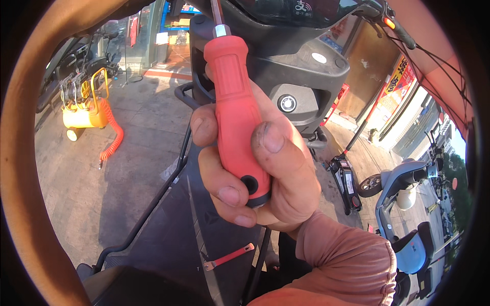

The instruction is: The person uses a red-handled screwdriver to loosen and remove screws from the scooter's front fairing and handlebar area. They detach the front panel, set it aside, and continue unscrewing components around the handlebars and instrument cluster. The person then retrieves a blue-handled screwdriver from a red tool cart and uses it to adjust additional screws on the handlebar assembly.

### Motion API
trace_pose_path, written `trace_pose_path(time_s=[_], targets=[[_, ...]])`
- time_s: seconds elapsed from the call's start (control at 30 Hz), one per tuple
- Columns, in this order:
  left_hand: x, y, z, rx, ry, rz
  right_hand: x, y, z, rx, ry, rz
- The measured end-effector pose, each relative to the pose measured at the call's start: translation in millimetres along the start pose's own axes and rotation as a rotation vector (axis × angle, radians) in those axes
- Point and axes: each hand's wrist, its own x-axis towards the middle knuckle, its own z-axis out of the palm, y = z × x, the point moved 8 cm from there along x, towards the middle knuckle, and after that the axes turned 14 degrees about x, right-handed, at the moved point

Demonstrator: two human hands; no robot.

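In front of the scooter, my right hand (286, 168) is wrapped round the handle of a red screwdriver (237, 112). Its metal shaft points upward and runs out of view at the top. My thumb presses the handle's right side, and my fingers curl round from the left. A dark round hole shows near the handle's butt end. Along the left edge my left arm (15, 132) rises, but its hand is outside the picture. Below the right hand, a flat red bar with metal ends (229, 256) lies on the scooter's dark footboard (158, 239).
The black scooter's front panel (265, 61) with a round key lock (287, 103) stands ahead. A yellow air compressor (84, 115) with a coiled orange hose (113, 132) sits at left. At right are a floor jack (345, 183) and a blue-grey scooter (390, 199).
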Motion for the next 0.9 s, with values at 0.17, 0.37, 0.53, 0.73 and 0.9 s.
trace_pose_path(time_s=[0.17, 0.37, 0.53, 0.73, 0.9], targets=[[-1.5, -7.2, 2.2, -0.039, -0.129, 0.067, 2.2, -1.8, -5.6, -0.101, 0.019, 0.033], [-6.1, -31.8, 10.8, -0.141, -0.059, 0.0, 2.5, -2.7, -7.9, -0.058, -0.003, 0.03], [1.0, -39.3, 11.3, -0.385, 0.005, -0.089, 1.4, -4.0, -2.8, 0.016, -0.018, 0.039], [-5.3, -58.0, 21.4, -0.567, -0.014, -0.278, -3.7, -15.7, 3.9, 0.068, -0.015, 0.08], [18.1, -87.9, 53.7, -0.28, -0.134, -0.15, -2.1, -15.8, 9.7, 0.096, -0.021, 0.068]])
